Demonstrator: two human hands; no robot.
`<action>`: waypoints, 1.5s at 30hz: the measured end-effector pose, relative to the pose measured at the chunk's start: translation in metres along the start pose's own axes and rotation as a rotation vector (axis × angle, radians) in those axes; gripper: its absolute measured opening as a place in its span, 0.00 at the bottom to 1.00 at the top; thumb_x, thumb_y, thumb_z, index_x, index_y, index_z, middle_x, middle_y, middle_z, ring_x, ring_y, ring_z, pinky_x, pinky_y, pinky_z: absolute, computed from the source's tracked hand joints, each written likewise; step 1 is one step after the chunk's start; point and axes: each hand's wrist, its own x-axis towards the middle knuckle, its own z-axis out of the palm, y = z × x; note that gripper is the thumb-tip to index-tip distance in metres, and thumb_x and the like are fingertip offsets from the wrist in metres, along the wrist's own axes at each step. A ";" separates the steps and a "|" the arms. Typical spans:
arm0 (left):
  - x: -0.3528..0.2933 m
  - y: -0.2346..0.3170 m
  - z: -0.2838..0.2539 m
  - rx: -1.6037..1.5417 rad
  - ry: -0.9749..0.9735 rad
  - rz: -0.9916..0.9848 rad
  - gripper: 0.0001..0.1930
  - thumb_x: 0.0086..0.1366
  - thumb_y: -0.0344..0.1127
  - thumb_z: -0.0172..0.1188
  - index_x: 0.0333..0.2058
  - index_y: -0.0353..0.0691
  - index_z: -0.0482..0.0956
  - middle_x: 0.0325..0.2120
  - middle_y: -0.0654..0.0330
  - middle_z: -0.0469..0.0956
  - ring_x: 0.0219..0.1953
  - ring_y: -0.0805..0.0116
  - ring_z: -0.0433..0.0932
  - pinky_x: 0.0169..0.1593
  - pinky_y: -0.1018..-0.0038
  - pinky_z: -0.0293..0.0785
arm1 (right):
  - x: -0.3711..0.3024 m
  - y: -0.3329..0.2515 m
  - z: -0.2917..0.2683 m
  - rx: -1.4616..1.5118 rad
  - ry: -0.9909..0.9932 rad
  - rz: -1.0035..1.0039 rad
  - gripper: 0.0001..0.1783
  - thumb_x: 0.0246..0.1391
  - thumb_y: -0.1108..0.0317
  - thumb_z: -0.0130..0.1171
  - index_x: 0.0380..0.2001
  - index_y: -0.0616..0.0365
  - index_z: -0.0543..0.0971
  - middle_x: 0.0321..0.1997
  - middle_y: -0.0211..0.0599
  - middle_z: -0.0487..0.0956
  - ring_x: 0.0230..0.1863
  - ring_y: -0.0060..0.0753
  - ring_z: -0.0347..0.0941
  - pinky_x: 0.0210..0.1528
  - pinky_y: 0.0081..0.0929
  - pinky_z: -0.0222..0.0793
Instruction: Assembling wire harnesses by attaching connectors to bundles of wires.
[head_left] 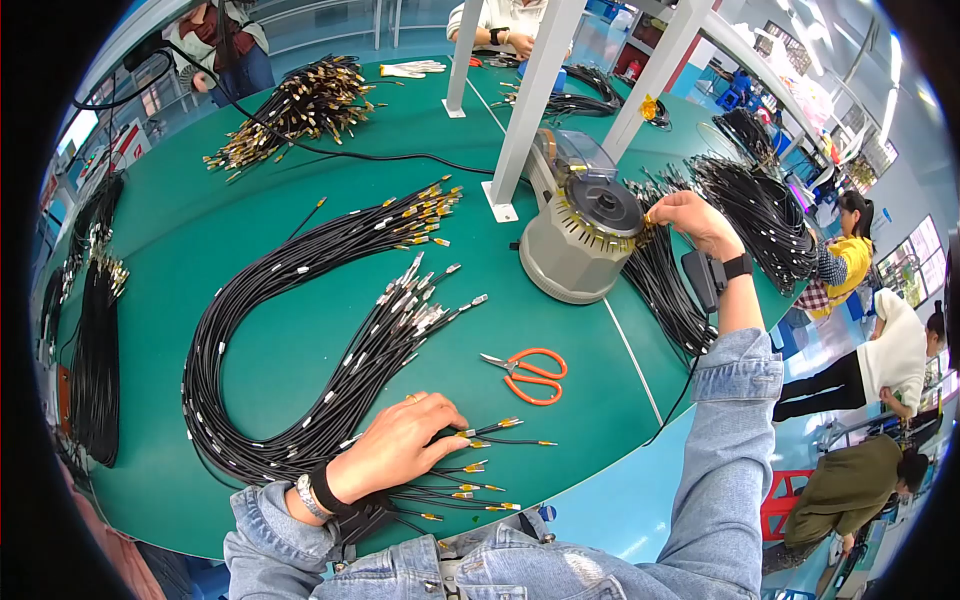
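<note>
My left hand point(408, 440) rests low over black cables, thumb and fingers pinched on a cable point(490, 428) with a yellow-wrapped end. More yellow-tipped cable ends point(462, 488) fan out below it near the table edge. At the right, my right hand point(700, 222) reaches to the rim of a round grey tape dispenser point(565, 258), its thumb and forefinger closed on a small yellow piece of tape point(649, 217). Other yellow strips stick out around the dispenser's rim. A large U-shaped bundle of black cables point(212, 335) lies left of my left hand.
Orange-handled scissors point(513, 367) lie between my hands on the green table point(330, 215). Grey metal posts point(530, 110) rise beside the dispenser. More cable bundles lie at the back point(310, 105), left point(97, 360) and right point(765, 225). White gloves point(412, 69) lie far back. Several people are nearby.
</note>
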 end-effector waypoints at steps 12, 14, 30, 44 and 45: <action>0.000 -0.004 -0.014 0.036 0.095 -0.009 0.10 0.55 0.35 0.61 0.32 0.37 0.76 0.32 0.57 0.75 0.37 0.56 0.73 0.40 0.67 0.70 | -0.002 0.023 -0.010 0.880 0.050 0.022 0.04 0.50 0.65 0.57 0.31 0.49 0.76 0.33 0.23 0.76 0.38 0.20 0.68 0.44 0.27 0.59; 0.001 -0.005 -0.018 0.085 0.139 -0.017 0.09 0.54 0.34 0.62 0.32 0.37 0.76 0.32 0.57 0.75 0.37 0.56 0.73 0.40 0.67 0.70 | -0.008 0.025 -0.010 0.948 0.039 -0.036 0.05 0.50 0.65 0.57 0.32 0.49 0.75 0.34 0.24 0.76 0.39 0.21 0.68 0.44 0.28 0.60; -0.004 -0.041 -0.012 0.738 0.279 -0.146 0.09 0.45 0.28 0.61 0.24 0.37 0.69 0.26 0.57 0.66 0.33 0.60 0.72 0.33 0.69 0.72 | -0.147 -0.038 0.165 1.141 -0.376 -0.314 0.07 0.49 0.67 0.56 0.28 0.57 0.71 0.36 0.35 0.70 0.43 0.30 0.64 0.48 0.33 0.61; -0.009 -0.038 -0.021 0.707 0.428 -0.231 0.12 0.47 0.30 0.63 0.29 0.37 0.70 0.29 0.56 0.67 0.34 0.59 0.72 0.32 0.69 0.73 | -0.162 -0.038 0.214 1.313 -0.482 -0.160 0.07 0.48 0.67 0.58 0.26 0.57 0.72 0.33 0.34 0.70 0.41 0.30 0.63 0.47 0.31 0.60; -0.003 -0.041 -0.021 0.699 0.403 -0.204 0.12 0.47 0.30 0.63 0.30 0.37 0.70 0.29 0.56 0.67 0.33 0.58 0.71 0.33 0.68 0.72 | -0.162 -0.040 0.215 1.319 -0.484 -0.161 0.07 0.48 0.66 0.58 0.26 0.57 0.72 0.33 0.33 0.70 0.41 0.30 0.63 0.47 0.31 0.60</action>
